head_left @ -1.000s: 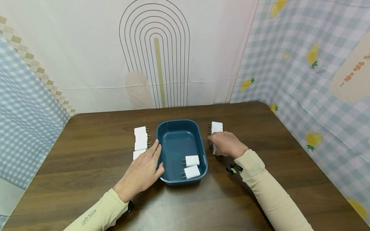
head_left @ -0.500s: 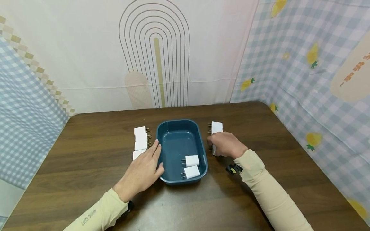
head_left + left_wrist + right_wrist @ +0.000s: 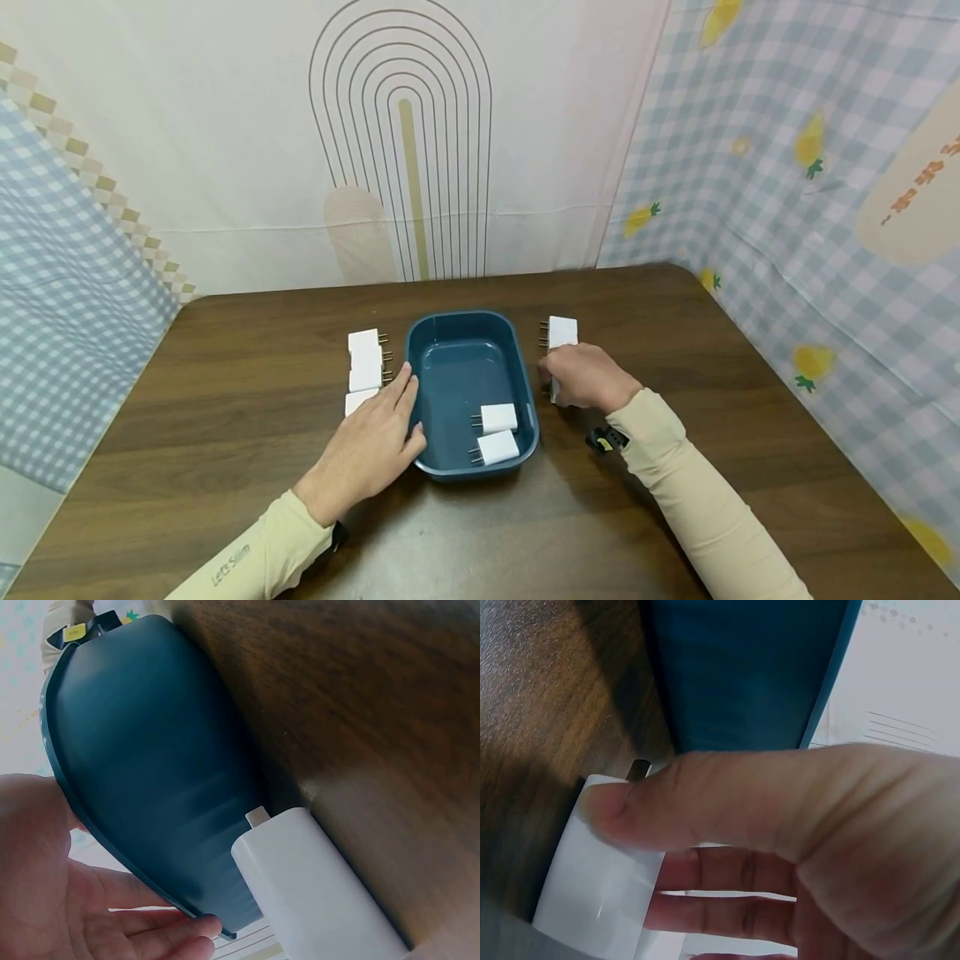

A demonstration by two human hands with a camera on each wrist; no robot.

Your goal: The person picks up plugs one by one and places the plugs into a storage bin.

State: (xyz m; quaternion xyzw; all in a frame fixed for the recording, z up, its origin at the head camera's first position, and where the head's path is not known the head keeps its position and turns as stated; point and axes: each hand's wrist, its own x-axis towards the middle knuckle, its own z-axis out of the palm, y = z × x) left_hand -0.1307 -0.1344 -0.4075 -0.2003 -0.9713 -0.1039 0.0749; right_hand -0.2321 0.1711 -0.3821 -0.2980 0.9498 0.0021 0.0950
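Note:
A dark blue tray (image 3: 459, 375) stands mid-table with two white plug adapters (image 3: 498, 447) lying inside at its near end. My left hand (image 3: 367, 446) rests on the tray's left rim, fingers extended; the left wrist view shows the fingertips (image 3: 205, 925) touching the rim. Right of the tray, my right hand (image 3: 588, 375) pinches a white adapter (image 3: 600, 877) between thumb and fingers, its body on the table. Another white adapter (image 3: 562, 331) lies just beyond that hand. A column of several white adapters (image 3: 365, 367) lies left of the tray, partly hidden by my left hand.
The brown wooden table (image 3: 247, 400) extends around the tray on all sides. Behind it hangs a white cloth (image 3: 555, 125) with an arch pattern, and a checked cloth (image 3: 750, 208) borders the right side.

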